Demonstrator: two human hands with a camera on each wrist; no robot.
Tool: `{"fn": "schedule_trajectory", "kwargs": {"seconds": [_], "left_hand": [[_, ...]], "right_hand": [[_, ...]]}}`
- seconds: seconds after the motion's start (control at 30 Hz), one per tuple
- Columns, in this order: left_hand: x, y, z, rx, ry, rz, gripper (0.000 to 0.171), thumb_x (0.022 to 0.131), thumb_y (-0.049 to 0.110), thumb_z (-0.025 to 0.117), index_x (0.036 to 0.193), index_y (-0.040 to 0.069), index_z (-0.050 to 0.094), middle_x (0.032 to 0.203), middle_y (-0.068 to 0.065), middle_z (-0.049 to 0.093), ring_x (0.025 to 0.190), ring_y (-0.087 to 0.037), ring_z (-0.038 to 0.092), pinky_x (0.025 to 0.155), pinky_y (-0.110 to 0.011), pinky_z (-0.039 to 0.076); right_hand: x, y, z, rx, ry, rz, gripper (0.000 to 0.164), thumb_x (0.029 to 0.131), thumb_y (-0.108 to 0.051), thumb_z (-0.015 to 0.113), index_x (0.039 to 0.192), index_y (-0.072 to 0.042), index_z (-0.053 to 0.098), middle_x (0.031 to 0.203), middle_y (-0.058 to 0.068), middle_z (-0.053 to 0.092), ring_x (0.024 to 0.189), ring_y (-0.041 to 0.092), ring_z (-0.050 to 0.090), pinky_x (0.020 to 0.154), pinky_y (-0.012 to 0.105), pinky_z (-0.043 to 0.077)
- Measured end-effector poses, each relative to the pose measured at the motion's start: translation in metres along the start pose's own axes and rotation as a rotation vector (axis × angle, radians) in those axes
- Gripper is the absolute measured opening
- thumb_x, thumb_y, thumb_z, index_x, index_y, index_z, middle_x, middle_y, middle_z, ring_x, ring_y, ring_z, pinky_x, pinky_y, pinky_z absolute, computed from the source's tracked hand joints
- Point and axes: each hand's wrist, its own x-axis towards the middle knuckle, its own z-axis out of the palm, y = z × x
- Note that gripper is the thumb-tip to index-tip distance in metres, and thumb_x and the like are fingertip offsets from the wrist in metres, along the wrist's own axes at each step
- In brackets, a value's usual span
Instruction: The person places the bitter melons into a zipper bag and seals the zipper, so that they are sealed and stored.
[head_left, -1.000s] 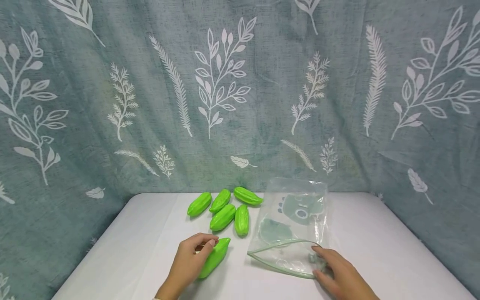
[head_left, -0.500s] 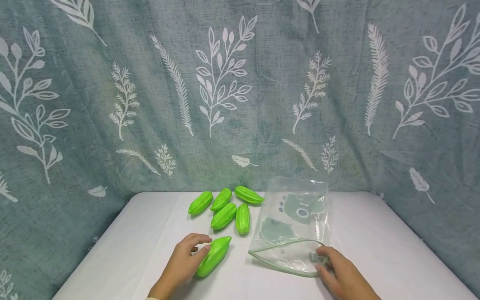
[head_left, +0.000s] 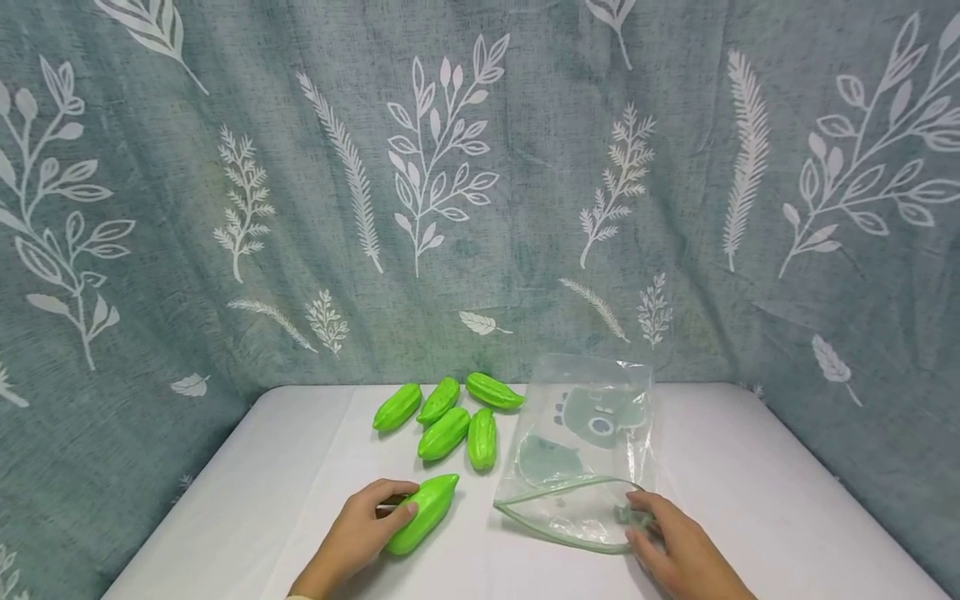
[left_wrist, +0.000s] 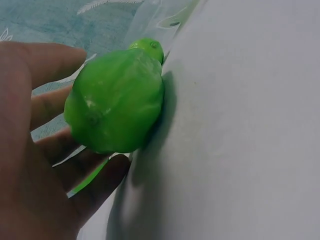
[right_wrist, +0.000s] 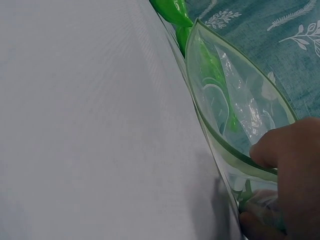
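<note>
A bright green, ribbed vegetable [head_left: 429, 518], pointed at one end, lies at the front of the white table. My left hand [head_left: 356, 529] grips it, thumb on one side and fingers curved round the other. Its blunt end faces the left wrist view, between the thumb [left_wrist: 62, 62] and the spread fingers [left_wrist: 107, 175]. To the right lies a clear plastic bag [head_left: 600, 467] with a green rim and printed shapes, its mouth gaping toward me. My right hand [head_left: 678, 542] pinches the bag's rim near its right corner; the right wrist view shows the thumb and fingers on the plastic.
Several more green vegetables [head_left: 444, 433] lie grouped behind the left hand, next to the bag's left edge. A patterned blue-green curtain [head_left: 480, 208] hangs along the back and sides of the white table [head_left: 750, 467].
My left fingers opened beside the vegetable, drew slightly left, then the thumb came onto it. The vegetable stays in place. My right hand keeps its hold on the bag's rim.
</note>
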Motion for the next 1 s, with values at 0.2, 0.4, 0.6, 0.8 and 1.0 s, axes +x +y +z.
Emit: {"fn": "schedule_trajectory", "kwargs": {"seconds": [0.2, 0.4, 0.6, 0.8, 1.0], "left_hand": [[-0.001, -0.005, -0.004, -0.016, -0.04, 0.017, 0.038, 0.093, 0.04, 0.07, 0.125, 0.019, 0.07, 0.121, 0.0, 0.065, 0.111, -0.02, 0.061, 0.091, -0.039, 0.053], [-0.003, -0.006, -0.009, -0.036, -0.111, 0.008, 0.046, 0.093, 0.043, 0.069, 0.132, 0.019, 0.065, 0.131, -0.004, 0.062, 0.119, -0.025, 0.057, 0.095, -0.043, 0.049], [-0.004, -0.003, -0.013, -0.047, -0.158, -0.01, 0.051, 0.093, 0.042, 0.07, 0.136, 0.016, 0.063, 0.135, -0.007, 0.061, 0.122, -0.029, 0.056, 0.097, -0.047, 0.048], [-0.004, -0.005, -0.015, -0.043, -0.183, -0.003, 0.054, 0.091, 0.041, 0.072, 0.138, 0.016, 0.062, 0.138, -0.008, 0.058, 0.127, -0.032, 0.053, 0.101, -0.05, 0.044], [-0.003, -0.006, -0.015, -0.056, -0.215, -0.012, 0.057, 0.089, 0.04, 0.074, 0.139, 0.017, 0.061, 0.139, -0.009, 0.057, 0.126, -0.032, 0.052, 0.101, -0.053, 0.043]], "right_hand": [[0.001, -0.002, -0.001, 0.021, -0.033, 0.04, 0.048, 0.094, -0.022, 0.072, 0.135, -0.006, 0.056, 0.13, 0.007, 0.061, 0.111, 0.026, 0.065, 0.084, 0.032, 0.057], [0.002, -0.004, -0.002, 0.03, -0.041, 0.071, 0.053, 0.093, -0.021, 0.072, 0.14, -0.005, 0.052, 0.13, 0.009, 0.062, 0.112, 0.029, 0.064, 0.085, 0.031, 0.056], [0.001, -0.003, -0.002, 0.028, -0.053, 0.076, 0.054, 0.094, -0.021, 0.071, 0.141, -0.004, 0.051, 0.13, 0.012, 0.062, 0.115, 0.033, 0.062, 0.086, 0.032, 0.056], [0.001, -0.004, -0.002, 0.022, -0.051, 0.075, 0.053, 0.093, -0.02, 0.071, 0.14, -0.004, 0.053, 0.132, 0.011, 0.061, 0.117, 0.033, 0.061, 0.086, 0.033, 0.056], [0.001, -0.005, -0.001, 0.0, -0.032, 0.066, 0.053, 0.092, -0.018, 0.072, 0.139, -0.004, 0.053, 0.129, 0.009, 0.063, 0.116, 0.031, 0.062, 0.085, 0.03, 0.056]]}}
